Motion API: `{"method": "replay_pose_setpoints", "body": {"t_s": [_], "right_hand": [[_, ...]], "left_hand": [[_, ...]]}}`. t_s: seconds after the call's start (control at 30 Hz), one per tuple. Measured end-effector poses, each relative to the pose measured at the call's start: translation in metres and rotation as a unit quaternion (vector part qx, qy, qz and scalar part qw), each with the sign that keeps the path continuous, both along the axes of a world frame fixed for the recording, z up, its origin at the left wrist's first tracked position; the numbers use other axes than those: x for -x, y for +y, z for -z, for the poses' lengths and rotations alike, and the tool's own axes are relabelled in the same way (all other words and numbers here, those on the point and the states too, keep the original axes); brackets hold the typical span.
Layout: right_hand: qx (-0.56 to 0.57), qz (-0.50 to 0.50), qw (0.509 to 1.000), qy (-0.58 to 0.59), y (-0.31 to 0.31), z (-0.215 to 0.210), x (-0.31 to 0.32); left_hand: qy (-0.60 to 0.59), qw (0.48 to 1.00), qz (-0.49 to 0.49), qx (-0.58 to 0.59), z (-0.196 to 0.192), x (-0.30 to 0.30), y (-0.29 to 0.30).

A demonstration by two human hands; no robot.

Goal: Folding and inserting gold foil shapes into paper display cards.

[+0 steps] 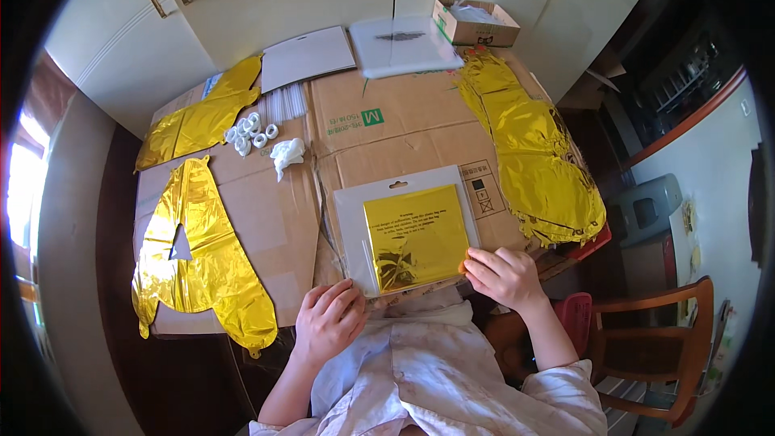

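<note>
A flat clear packet (355,218) with a folded gold foil balloon (416,234) inside lies on the cardboard-covered table (387,129) right in front of me. My left hand (327,323) rests at the packet's near left corner, fingers curled against its edge. My right hand (504,274) presses on the near right corner of the gold foil with the fingertips. Both hands touch the packet; it lies flat on the cardboard.
Flat gold foil balloons lie around: a letter-shaped balloon (198,258) at left, another gold balloon (202,117) at far left, a long crumpled balloon (533,153) at right. White plastic rings (252,133), a crumpled white bit (288,153), white sheets (307,56), a small open box (476,23) and a wooden chair (658,331) are nearby.
</note>
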State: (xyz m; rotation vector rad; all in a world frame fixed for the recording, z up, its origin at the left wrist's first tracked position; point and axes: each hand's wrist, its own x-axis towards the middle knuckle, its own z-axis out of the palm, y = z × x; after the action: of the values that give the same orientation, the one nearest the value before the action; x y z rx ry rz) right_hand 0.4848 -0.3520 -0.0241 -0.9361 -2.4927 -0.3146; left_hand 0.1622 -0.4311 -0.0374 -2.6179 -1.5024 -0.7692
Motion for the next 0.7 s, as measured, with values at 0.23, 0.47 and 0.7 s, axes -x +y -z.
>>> {"method": "replay_pose_setpoints", "body": {"t_s": [0.23, 0.47, 0.7], "right_hand": [[-0.009, -0.006, 1.000, 0.000, 0.000, 0.004, 0.002], [-0.012, 0.035, 0.999, 0.021, -0.004, 0.011, 0.007], [0.101, -0.014, 0.993, 0.053, -0.007, -0.001, -0.004]], "left_hand": [[0.000, 1.000, 0.001, 0.004, -0.001, 0.001, -0.001], [-0.007, 1.000, -0.002, 0.006, 0.001, 0.001, 0.000], [-0.010, 1.000, -0.005, 0.008, -0.003, 0.001, -0.002]]}}
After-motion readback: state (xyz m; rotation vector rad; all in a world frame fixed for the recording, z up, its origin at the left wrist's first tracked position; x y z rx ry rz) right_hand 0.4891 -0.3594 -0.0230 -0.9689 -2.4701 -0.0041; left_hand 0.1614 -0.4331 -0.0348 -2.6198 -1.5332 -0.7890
